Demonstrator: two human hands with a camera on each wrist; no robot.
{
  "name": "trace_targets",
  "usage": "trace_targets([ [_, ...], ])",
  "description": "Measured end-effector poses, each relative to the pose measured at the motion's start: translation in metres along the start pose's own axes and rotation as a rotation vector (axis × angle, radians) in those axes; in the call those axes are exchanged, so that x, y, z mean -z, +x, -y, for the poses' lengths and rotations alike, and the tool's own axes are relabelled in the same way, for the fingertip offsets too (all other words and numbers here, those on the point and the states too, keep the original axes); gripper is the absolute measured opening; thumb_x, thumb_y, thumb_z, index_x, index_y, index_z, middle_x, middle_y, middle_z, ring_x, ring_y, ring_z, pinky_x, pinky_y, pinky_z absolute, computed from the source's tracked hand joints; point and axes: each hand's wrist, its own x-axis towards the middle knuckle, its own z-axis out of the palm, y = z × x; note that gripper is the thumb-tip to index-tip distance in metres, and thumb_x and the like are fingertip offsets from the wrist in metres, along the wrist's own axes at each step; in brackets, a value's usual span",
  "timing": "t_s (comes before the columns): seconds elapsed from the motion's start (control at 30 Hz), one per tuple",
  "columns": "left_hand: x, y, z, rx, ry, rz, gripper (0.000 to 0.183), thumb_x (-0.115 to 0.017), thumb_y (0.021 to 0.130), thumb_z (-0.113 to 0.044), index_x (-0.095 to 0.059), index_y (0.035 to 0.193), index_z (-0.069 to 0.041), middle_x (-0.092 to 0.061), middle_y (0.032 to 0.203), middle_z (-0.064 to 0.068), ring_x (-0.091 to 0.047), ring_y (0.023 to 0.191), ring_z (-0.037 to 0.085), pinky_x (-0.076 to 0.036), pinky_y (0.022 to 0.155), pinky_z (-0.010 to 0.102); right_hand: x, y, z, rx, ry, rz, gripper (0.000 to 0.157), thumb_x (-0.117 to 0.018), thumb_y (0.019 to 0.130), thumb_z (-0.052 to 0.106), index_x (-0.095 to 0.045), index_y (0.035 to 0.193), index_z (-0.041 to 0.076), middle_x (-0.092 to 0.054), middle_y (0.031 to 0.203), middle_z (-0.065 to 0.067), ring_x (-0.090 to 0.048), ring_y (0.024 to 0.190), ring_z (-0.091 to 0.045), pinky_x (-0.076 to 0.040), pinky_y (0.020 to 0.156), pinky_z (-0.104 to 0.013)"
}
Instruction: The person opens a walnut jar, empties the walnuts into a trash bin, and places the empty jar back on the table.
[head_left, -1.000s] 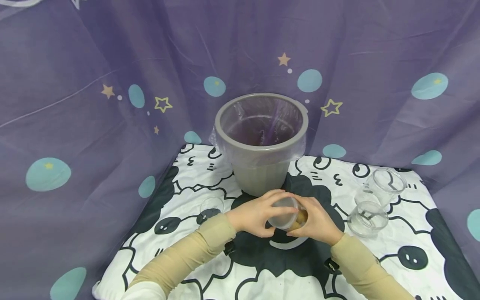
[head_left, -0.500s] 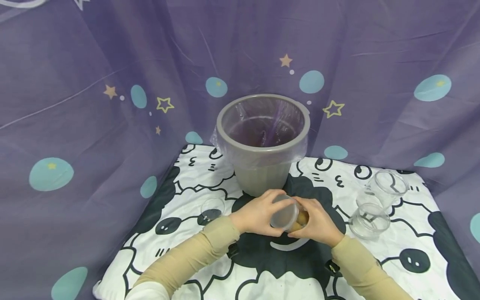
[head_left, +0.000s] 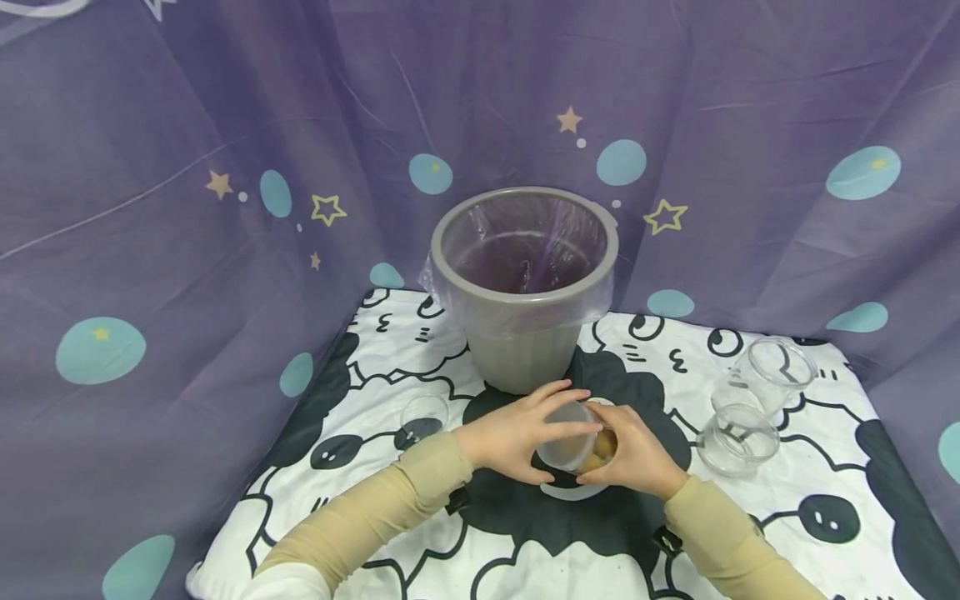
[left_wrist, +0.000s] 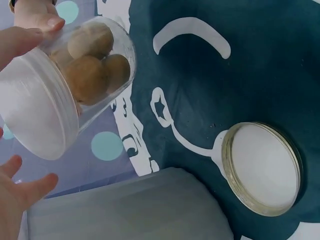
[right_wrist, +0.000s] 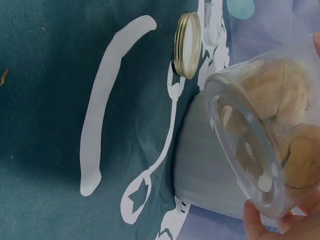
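Observation:
Between both hands is a clear plastic jar [head_left: 604, 450], tilted on its side, with several brown, rounded, nut-like pieces [left_wrist: 90, 70] inside. My right hand [head_left: 637, 454] grips the jar's body, thumb below and fingers above. A translucent white lid [left_wrist: 30, 107] covers the jar's mouth, facing left. Around that lid my left hand [head_left: 517, 433] is spread, fingers extended; the left wrist view shows a gap between the lower fingers [left_wrist: 35, 192] and the lid. A gold-rimmed lid with a white inside [left_wrist: 265, 170] lies on the dark part of the cloth.
A grey bin [head_left: 525, 350] with a clear plastic liner stands just behind the hands. Two clear empty containers [head_left: 738, 442] stand at the right. A clear round piece [head_left: 424, 417] lies left of the bin. A purple curtain [head_left: 225, 100] hangs behind.
My left hand closed in on the lid half a second ago and has now spread its fingers and thumb again. The jar stays tilted in my right hand.

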Motion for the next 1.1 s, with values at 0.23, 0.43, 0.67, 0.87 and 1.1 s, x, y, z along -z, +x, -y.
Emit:
trace_targets([
  [0.23, -0.0003, -0.003, 0.0002, -0.033, -0.001, 0.064, 0.083, -0.077, 0.073, -0.028, -0.033, 0.144, -0.028, -0.018, 0.153, 0.005, -0.016, 0.143, 0.029, -0.044, 0.1, 0.025, -0.0012, -0.0017, 0.0001, 0.024, 0.005, -0.001, 0.096, -0.091, 0.048, 0.035, -0.05, 0.131, 0.009, -0.061, 0.113, -0.001, -0.047, 0.095, -0.015, -0.047, 0.073, -0.032],
  [0.43, -0.0022, -0.0018, 0.0016, -0.066, -0.011, 0.012, 0.071, -0.074, 0.077, -0.024, -0.04, 0.14, -0.028, -0.024, 0.149, 0.004, -0.028, 0.136, 0.023, -0.046, 0.095, 0.02, -0.003, -0.003, -0.0001, 0.024, 0.001, -0.011, 0.095, -0.092, 0.047, 0.035, -0.052, 0.13, 0.011, -0.061, 0.112, 0.0, -0.046, 0.092, -0.013, -0.046, 0.071, -0.03],
  [0.67, -0.0003, 0.0009, 0.0025, -0.034, -0.018, -0.036, 0.071, -0.076, 0.074, -0.031, -0.044, 0.137, -0.026, -0.031, 0.144, 0.007, -0.035, 0.13, 0.02, -0.046, 0.095, 0.023, -0.0013, -0.0034, 0.0014, 0.01, 0.001, -0.014, 0.097, -0.092, 0.047, 0.034, -0.05, 0.131, 0.007, -0.061, 0.114, -0.003, -0.046, 0.092, -0.015, -0.046, 0.071, -0.03],
  [0.87, -0.0003, 0.0037, 0.0002, 0.001, -0.018, -0.055, 0.069, -0.076, 0.073, -0.038, -0.047, 0.134, -0.024, -0.037, 0.139, 0.008, -0.043, 0.124, 0.02, -0.048, 0.093, 0.025, -0.0007, -0.0056, -0.0003, 0.01, -0.007, -0.023, 0.096, -0.092, 0.047, 0.033, -0.051, 0.13, 0.008, -0.061, 0.114, -0.002, -0.047, 0.094, -0.015, -0.045, 0.072, -0.031],
  [1.1, -0.0077, 0.0047, -0.0037, 0.114, 0.009, -0.132, 0.078, -0.072, 0.073, -0.05, -0.04, 0.14, -0.026, -0.042, 0.134, 0.007, -0.05, 0.115, 0.019, -0.053, 0.082, 0.026, 0.0033, -0.0037, -0.0017, 0.04, -0.033, -0.056, 0.096, -0.092, 0.046, 0.033, -0.051, 0.129, 0.007, -0.062, 0.115, -0.005, -0.049, 0.097, -0.018, -0.047, 0.076, -0.037],
])
